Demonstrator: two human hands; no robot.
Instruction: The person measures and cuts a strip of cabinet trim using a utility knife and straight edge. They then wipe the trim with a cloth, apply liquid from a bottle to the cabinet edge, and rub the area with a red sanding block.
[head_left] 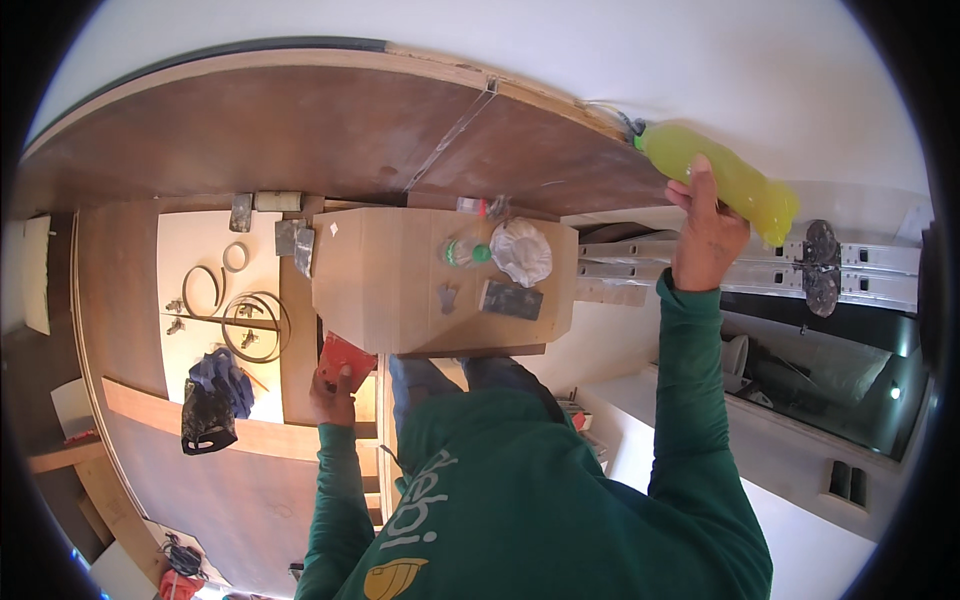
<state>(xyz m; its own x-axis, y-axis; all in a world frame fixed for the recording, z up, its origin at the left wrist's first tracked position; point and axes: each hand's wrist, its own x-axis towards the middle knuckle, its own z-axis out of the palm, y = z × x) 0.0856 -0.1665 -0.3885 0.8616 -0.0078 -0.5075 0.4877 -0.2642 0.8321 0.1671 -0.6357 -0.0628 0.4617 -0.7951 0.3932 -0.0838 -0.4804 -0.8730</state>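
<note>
My right hand (710,235) is closed around a yellow-green plastic bottle (745,188), raised at the upper right. The bottle's green cap end meets or nearly meets the end of a long brown panel's edge (560,95), beside a small dark tuft. Low on the left, my left hand (335,400) grips a flat red piece (347,362), its exact kind unclear. Close to that hand lies a cardboard sheet (385,270), bearing a clear bottle with a green cap (466,252), a crumpled whitish plastic bundle (522,251) and a dark flat block (511,299).
Left of the cardboard, a pale board (220,390) carries coiled edging strips (262,335), a tape roll (236,257) and several metal hinges. A dark bag (208,415) lies there too. Metal rails (740,262) run at the right, above a dark glass panel (820,370). Ladder-like wooden rungs (372,440) show near my left forearm.
</note>
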